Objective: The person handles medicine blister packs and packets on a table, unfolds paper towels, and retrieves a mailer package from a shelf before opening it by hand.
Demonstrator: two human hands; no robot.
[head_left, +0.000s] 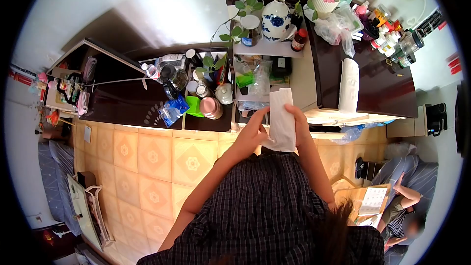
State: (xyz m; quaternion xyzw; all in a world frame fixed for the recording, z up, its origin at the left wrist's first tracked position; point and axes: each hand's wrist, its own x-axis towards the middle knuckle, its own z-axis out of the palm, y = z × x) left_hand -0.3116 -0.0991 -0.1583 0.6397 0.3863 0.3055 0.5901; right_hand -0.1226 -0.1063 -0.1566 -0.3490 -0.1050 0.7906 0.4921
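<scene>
A folded white paper towel (281, 120) is held upright in front of my body. My right hand (300, 123) grips it along the right edge, thumb on the near face. At the left edge, my left hand (251, 135) pinches the lower corner between bent fingers. Its far fingertips are partly hidden by the paper. On the dark countertop to the right lies a white paper towel roll (349, 86). Just beyond my hands is an open compartment with plastic bags (260, 81) and a green packet (244, 79).
A blue-and-white vase (276, 20), a jar (250, 30) and a red-capped bottle (299, 40) stand on the shelf. A pink-lidded container (211, 108) and a green box (194, 106) are on the left cabinet. Another person (400, 216) sits at the lower right by a wooden table (351, 194).
</scene>
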